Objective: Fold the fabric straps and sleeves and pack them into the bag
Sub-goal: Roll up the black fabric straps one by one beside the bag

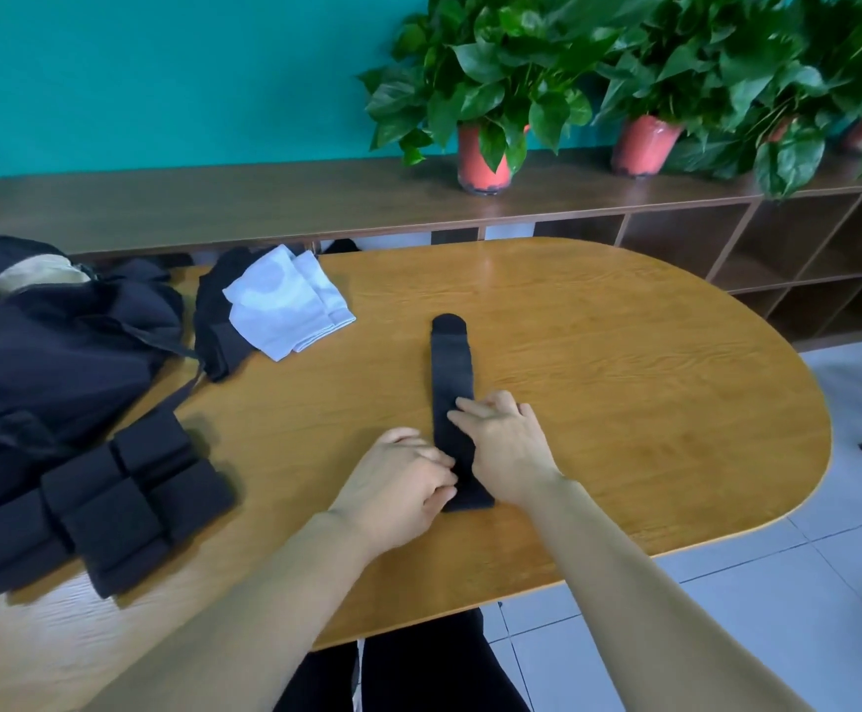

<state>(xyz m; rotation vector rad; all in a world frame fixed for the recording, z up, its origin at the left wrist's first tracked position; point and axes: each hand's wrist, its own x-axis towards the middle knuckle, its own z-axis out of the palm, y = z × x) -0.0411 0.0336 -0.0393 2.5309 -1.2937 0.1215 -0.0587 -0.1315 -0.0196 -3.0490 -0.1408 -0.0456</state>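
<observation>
While my left hand [398, 480] pinches the strap [449, 362] and my right hand [500, 439] presses it flat, a slip could skew the fold.

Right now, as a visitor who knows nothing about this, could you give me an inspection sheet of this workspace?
Surface: wooden table, rounded end.
Job's things: black strap lies flat mid-table; folded black pieces stacked at left; dark bag beyond them; white sleeves on black fabric at the far edge.
Clutter: nothing seen.
Hands: left hand pinches the strap's near edge; right hand presses flat on it.
Cables: nothing seen.
Surroundings: potted plants on a wooden shelf, teal wall, tiled floor.
</observation>
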